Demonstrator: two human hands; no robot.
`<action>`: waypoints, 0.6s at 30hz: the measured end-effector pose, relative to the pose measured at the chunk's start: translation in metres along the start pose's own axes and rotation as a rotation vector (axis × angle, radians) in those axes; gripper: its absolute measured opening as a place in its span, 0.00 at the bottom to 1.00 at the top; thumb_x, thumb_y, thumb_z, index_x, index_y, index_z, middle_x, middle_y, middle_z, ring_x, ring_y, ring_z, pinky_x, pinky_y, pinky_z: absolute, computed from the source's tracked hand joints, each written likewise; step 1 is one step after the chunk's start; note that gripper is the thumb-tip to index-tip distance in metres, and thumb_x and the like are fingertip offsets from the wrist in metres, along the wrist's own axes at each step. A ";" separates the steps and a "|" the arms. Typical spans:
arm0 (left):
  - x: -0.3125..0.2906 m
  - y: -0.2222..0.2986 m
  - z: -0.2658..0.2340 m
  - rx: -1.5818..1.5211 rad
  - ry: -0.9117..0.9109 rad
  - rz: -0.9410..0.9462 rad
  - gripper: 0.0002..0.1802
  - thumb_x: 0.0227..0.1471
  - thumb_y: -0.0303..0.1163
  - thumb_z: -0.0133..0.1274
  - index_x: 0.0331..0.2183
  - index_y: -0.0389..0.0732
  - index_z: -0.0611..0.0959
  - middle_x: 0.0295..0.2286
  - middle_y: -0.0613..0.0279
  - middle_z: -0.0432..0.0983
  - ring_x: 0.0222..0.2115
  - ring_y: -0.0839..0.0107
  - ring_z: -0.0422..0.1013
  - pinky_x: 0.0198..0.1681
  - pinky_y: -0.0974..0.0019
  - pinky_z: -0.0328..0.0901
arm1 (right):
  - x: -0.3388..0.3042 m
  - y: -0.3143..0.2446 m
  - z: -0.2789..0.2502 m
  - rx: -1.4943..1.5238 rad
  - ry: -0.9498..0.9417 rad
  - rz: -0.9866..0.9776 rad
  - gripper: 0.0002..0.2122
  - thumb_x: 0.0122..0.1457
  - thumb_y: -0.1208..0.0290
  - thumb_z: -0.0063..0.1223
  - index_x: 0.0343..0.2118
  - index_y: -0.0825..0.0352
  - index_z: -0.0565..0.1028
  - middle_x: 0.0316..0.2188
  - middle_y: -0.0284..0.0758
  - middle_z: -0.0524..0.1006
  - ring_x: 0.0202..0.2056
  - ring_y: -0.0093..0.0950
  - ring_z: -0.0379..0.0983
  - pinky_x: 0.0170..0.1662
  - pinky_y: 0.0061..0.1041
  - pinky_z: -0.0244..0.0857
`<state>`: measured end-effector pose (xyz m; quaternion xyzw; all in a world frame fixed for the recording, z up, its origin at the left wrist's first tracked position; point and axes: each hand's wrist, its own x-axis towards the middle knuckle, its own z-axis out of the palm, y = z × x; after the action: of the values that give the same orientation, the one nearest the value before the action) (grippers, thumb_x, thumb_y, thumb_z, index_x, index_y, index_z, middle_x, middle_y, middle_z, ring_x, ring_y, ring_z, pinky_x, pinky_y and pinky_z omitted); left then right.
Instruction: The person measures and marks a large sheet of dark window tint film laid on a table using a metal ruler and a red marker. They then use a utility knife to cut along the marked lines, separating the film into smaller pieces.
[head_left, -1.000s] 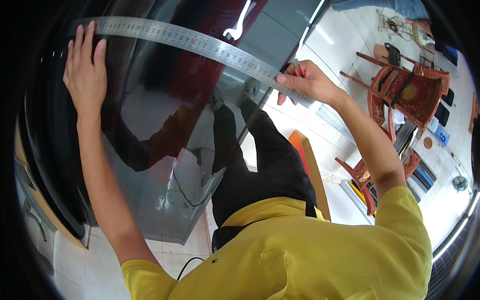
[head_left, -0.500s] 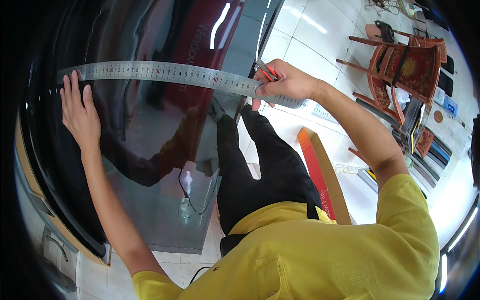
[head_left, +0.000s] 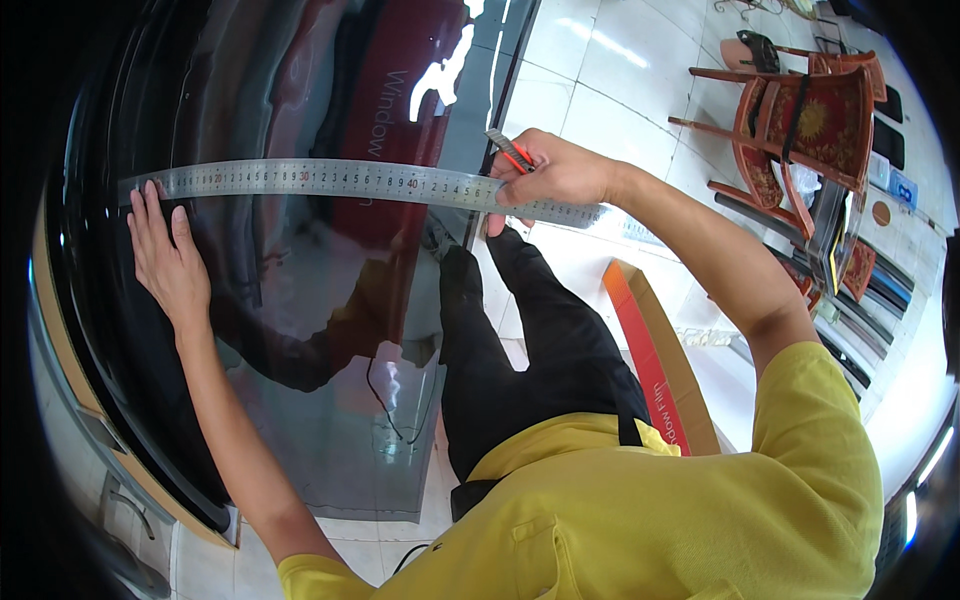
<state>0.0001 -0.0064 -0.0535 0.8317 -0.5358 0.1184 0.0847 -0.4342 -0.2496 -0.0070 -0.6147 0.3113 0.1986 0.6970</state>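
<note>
A long, pale ruler with centimetre marks lies across a glossy dark sheet of film, bowing slightly in this wide view. My left hand rests on the film with fingers stretched; its fingertips touch the ruler's left end. My right hand is closed at the film's right edge, its thumb on top of the ruler and fingers reaching beneath. The same hand holds a utility knife with orange and dark parts, pointing up and left. The ruler's right end sticks out past this hand, over the floor.
An open cardboard box with a red side stands right of my legs. Wooden chairs with patterned upholstery are at the far right, near long rods. White floor tiles show beyond the film. A brown board edge runs along the left.
The ruler and both hands have shifted toward me along the film. My grip on the ruler and knife stays the same. Bright reflections on the film have changed shape.
</note>
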 end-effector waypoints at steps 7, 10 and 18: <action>0.003 0.006 -0.004 -0.042 0.021 0.021 0.30 0.73 0.49 0.42 0.70 0.50 0.69 0.70 0.52 0.61 0.70 0.45 0.57 0.70 0.46 0.55 | 0.000 0.003 0.002 0.007 0.018 -0.015 0.11 0.57 0.70 0.58 0.33 0.75 0.83 0.33 0.46 0.86 0.32 0.29 0.81 0.39 0.27 0.75; 0.002 0.008 -0.006 -0.040 0.010 0.018 0.29 0.73 0.50 0.42 0.70 0.53 0.70 0.69 0.50 0.62 0.69 0.43 0.58 0.69 0.44 0.55 | -0.003 0.001 0.001 0.071 -0.021 -0.003 0.11 0.58 0.70 0.57 0.33 0.75 0.82 0.34 0.45 0.87 0.31 0.28 0.80 0.38 0.27 0.74; -0.001 0.009 -0.009 -0.030 0.003 -0.031 0.27 0.74 0.49 0.42 0.68 0.57 0.73 0.69 0.55 0.64 0.70 0.48 0.58 0.68 0.43 0.54 | -0.003 0.000 0.004 0.044 -0.029 0.066 0.18 0.64 0.58 0.54 0.40 0.72 0.84 0.34 0.41 0.87 0.29 0.25 0.78 0.37 0.26 0.71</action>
<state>-0.0097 -0.0071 -0.0449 0.8384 -0.5243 0.1103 0.1001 -0.4360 -0.2456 -0.0045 -0.5857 0.3256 0.2235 0.7078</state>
